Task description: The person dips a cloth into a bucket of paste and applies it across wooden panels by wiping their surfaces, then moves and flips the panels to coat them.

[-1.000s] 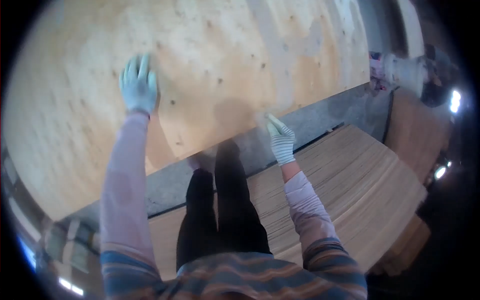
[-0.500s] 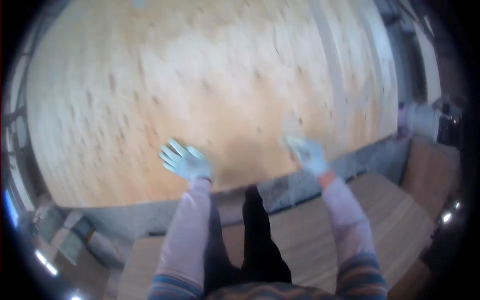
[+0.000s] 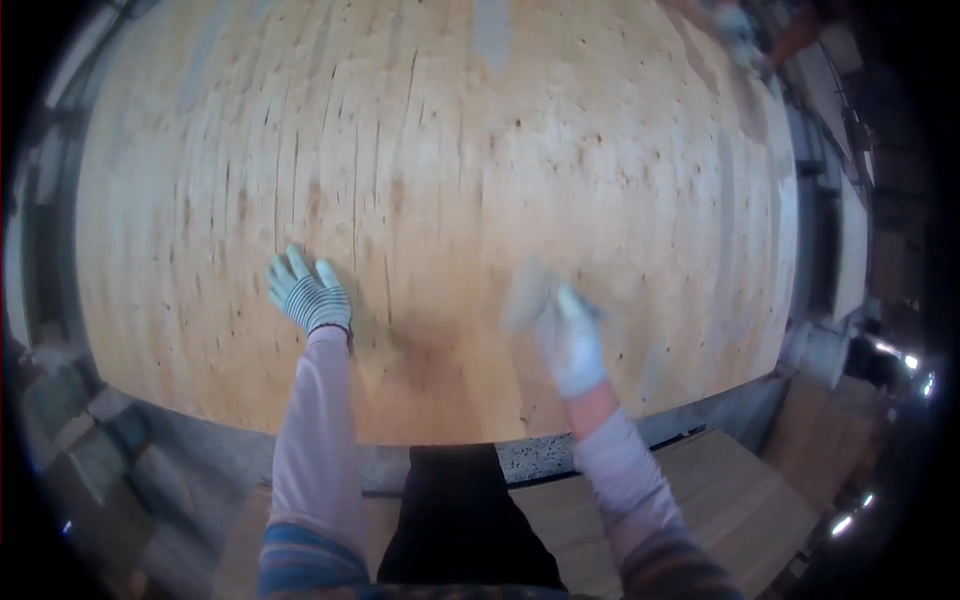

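A large pale wooden sheet (image 3: 440,200) with dark cracks and knots fills the middle of the view. My left hand (image 3: 308,291), in a striped pale glove, lies on the sheet left of centre with its fingers spread. Right of centre, my gloved right hand (image 3: 572,340) is closed around a greyish flat tool (image 3: 525,295), blurred by motion, over the sheet's surface. The tool's exact shape cannot be made out.
Stacked boards (image 3: 700,500) lie below the near edge, beside my legs. A brown panel (image 3: 825,440) and a white bucket-like container (image 3: 820,352) are at the right. Another person's gloved hand (image 3: 735,25) shows at the far right corner.
The view has shifted, with more of the sheet showing. My right hand has moved from the near edge inward over the sheet with the tool. My left hand stays spread on the sheet, at another spot.
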